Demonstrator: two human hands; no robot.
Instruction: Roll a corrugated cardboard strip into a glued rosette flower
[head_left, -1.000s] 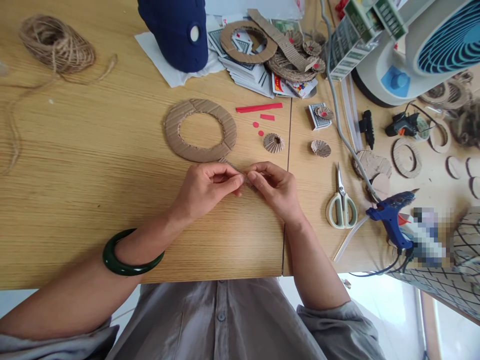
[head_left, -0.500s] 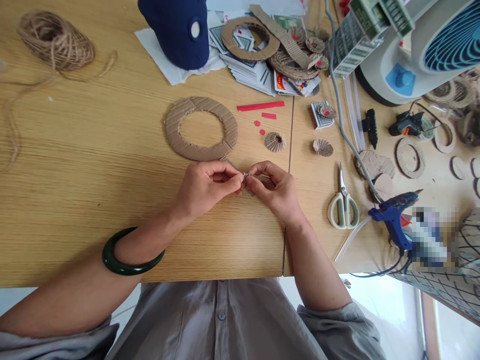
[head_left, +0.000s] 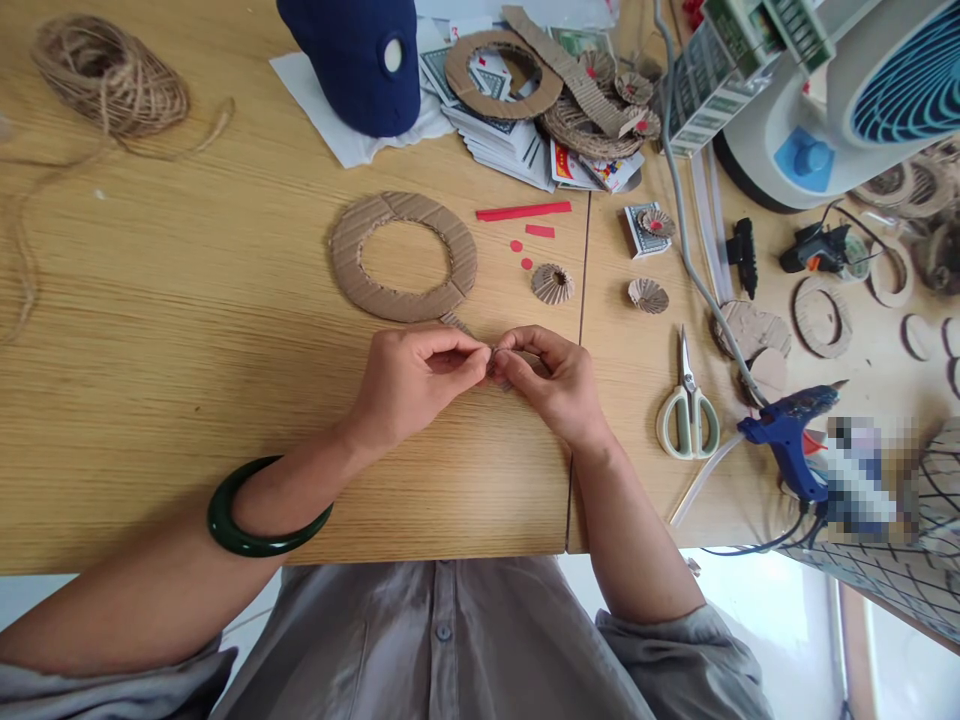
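Note:
My left hand [head_left: 420, 375] and my right hand [head_left: 551, 380] meet fingertip to fingertip, both pinching a small strip of corrugated cardboard [head_left: 501, 378]. Most of the strip is hidden by my fingers. One end of corrugated cardboard [head_left: 456, 322] pokes out above my left fingers. Just beyond lies a flat cardboard ring [head_left: 349, 250]. To its right are a pleated cardboard rosette [head_left: 553, 284], a long red paper strip [head_left: 523, 211], a short red piece [head_left: 540, 231] and two small red dots [head_left: 517, 246].
Scissors [head_left: 687, 415] and a blue glue gun [head_left: 795, 430] lie on the right, near a grey cable [head_left: 679, 215]. Twine [head_left: 112, 80] sits far left. A navy cap [head_left: 352, 70], playing cards [head_left: 510, 150] and a fan [head_left: 795, 110] stand at the back.
My left hand's fingers have turned slightly and drawn closer together at the cardboard strip. My right hand keeps its pinch almost in place. The objects on the table have not moved.

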